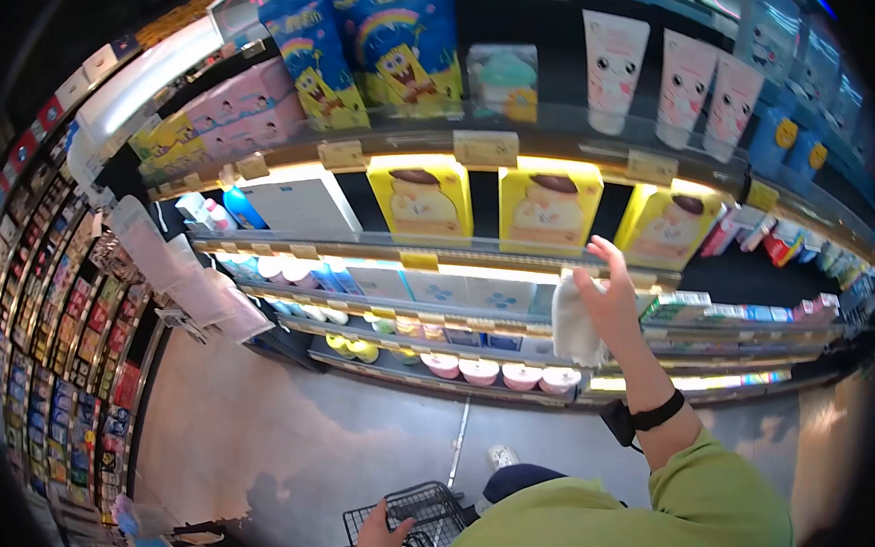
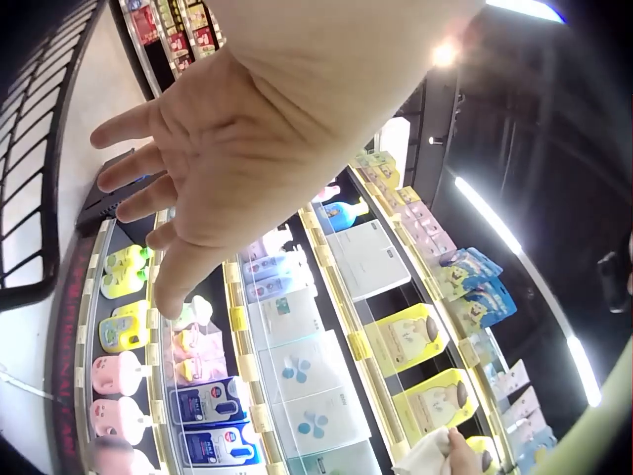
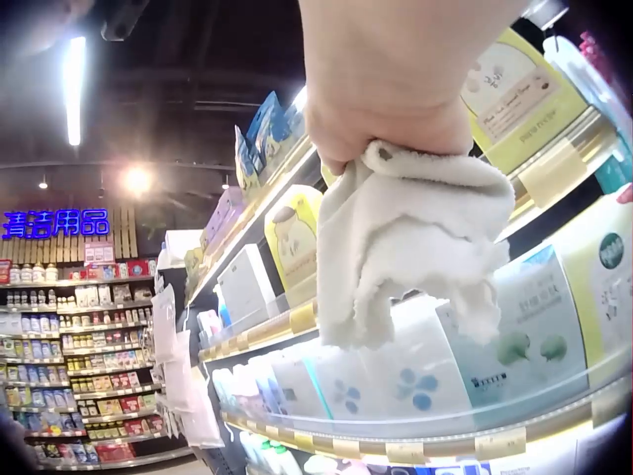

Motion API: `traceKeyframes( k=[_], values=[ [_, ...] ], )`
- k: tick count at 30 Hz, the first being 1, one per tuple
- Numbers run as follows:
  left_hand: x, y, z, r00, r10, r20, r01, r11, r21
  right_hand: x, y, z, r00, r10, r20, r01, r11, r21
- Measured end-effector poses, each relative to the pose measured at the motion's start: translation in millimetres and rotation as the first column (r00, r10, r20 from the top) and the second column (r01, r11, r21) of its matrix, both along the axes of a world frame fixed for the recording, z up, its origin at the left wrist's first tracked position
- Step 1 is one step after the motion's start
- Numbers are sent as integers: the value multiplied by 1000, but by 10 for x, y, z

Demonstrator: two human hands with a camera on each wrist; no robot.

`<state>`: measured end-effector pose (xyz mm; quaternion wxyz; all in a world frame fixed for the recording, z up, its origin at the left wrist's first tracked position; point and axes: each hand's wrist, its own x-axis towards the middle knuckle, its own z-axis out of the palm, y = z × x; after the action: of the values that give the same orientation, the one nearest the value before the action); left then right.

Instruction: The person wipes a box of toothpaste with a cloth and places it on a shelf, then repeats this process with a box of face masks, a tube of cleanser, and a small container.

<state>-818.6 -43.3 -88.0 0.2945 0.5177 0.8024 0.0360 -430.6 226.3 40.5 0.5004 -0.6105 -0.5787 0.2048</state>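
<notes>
My right hand (image 1: 615,308) is raised in front of the shelves and grips a white cloth (image 1: 574,325). In the right wrist view the cloth (image 3: 415,233) hangs in folds below the curled fingers, with ragged lower edges. Close behind it stand yellow boxes (image 1: 552,206) on one shelf and pale boxes with blue flower marks (image 3: 420,381) on the shelf below. Low beside the body, my left hand (image 1: 376,546) is near a black wire cart (image 1: 422,505). The left wrist view shows this hand (image 2: 232,148) with its fingers spread and its palm bare.
Blue pouches (image 1: 404,45) and white tubes (image 1: 615,67) stand on the upper shelf. Pink tubs (image 1: 479,371) line the lowest one. Clear price-tag rails (image 1: 485,150) edge the shelves. Pale hanging packs (image 1: 192,273) jut out at the left, and another stocked rack (image 1: 53,367) stands beyond the aisle.
</notes>
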Motion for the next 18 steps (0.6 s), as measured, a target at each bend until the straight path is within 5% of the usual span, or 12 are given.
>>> traceKeyframes(
  k=[2, 4, 6, 8, 10, 14, 17, 18],
  values=[
    [54, 195, 150, 984, -21, 177, 32, 998, -58, 46, 256, -51, 986, -48, -157, 72, 986, 152],
    [120, 418, 192, 992, -54, 116, 65, 993, -100, 110, 428, -43, 989, -53, -135, 77, 981, 180],
    [150, 519, 119, 981, -56, 186, 41, 996, 85, 172, 565, -2, 977, 56, -205, -23, 986, 163],
    [152, 717, 132, 969, -153, 194, 124, 980, 153, 177, 631, 129, 867, 190, -462, -150, 981, 122],
    [288, 969, 296, 957, -185, 224, 135, 966, 222, 137, 726, 247, 814, 174, -554, -101, 982, 159],
    [600, 1387, 616, 934, -259, 248, 190, 944, 270, 283, 888, 372, 855, 167, -492, -226, 972, -62],
    [752, 1554, 698, 905, -354, 237, 274, 910, 312, 312, 877, 359, 800, 211, -562, -260, 966, -8],
    [783, 1579, 729, 892, -358, 274, 280, 916, 286, 343, 842, 356, 858, 181, -480, -241, 968, -66]
  ],
)
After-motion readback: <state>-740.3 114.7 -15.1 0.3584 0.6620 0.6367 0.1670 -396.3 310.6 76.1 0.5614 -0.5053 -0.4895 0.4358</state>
